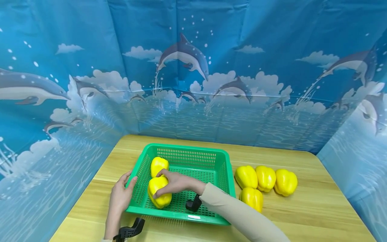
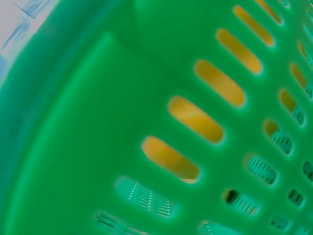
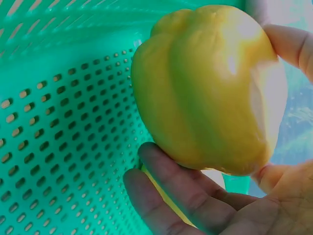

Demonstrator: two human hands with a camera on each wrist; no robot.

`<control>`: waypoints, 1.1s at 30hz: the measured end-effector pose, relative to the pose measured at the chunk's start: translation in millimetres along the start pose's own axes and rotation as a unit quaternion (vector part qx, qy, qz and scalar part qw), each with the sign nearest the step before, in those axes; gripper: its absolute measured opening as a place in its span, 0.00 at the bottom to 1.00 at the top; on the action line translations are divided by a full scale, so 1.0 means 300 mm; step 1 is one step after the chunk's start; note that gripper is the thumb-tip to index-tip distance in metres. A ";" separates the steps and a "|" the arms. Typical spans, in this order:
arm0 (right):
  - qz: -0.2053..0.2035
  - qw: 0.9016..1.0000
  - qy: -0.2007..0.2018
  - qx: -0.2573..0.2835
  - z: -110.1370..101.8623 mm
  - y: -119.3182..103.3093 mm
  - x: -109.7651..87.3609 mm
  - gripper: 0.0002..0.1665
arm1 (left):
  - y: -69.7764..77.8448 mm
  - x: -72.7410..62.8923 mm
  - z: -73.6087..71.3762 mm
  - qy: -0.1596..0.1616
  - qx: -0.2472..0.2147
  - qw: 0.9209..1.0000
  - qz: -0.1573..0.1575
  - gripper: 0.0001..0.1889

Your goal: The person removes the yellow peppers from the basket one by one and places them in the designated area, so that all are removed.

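A green plastic basket [image 1: 223, 158] with slotted walls stands on the wooden table. Inside it, at the left side, my right hand [image 1: 178, 181] grips a yellow bell pepper [image 1: 158, 194] between thumb and fingers. The right wrist view shows this bell pepper [image 3: 205, 93] close up, with fingers [image 3: 171, 181] curled about its lower side. Just behind it in the basket sits another yellow bell pepper [image 1: 159, 165], overlapped by the hand's fingertips. My left hand [image 1: 120, 196] holds the basket's left rim, thumb over the edge. Only the basket wall [image 2: 73, 137] fills the left wrist view.
Several more yellow bell peppers [image 1: 266, 178] lie grouped on the table [image 1: 314, 208] just right of the basket. One of them [image 1: 251, 198] sits nearer the front, close to my right sleeve [image 1: 239, 211]. A blue dolphin-print curtain [image 1: 193, 111] hangs behind and beside the table.
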State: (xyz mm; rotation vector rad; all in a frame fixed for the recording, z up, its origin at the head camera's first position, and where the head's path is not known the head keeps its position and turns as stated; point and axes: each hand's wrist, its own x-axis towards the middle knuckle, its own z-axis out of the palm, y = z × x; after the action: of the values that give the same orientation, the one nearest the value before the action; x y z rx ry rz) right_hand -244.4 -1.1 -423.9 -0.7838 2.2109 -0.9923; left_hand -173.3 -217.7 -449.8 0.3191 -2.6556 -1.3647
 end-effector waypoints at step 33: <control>-0.127 0.971 0.196 0.041 -0.107 0.009 -0.288 0.41 | 0.005 -0.006 0.001 0.001 -0.004 1.000 -0.002 0.29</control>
State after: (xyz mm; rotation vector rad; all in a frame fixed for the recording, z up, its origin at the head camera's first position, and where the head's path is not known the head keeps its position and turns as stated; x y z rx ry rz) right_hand -211.0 75.7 -385.3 -0.9131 2.4165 -1.4633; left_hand -171.8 -216.1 -448.7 0.3263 -2.6484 -1.3745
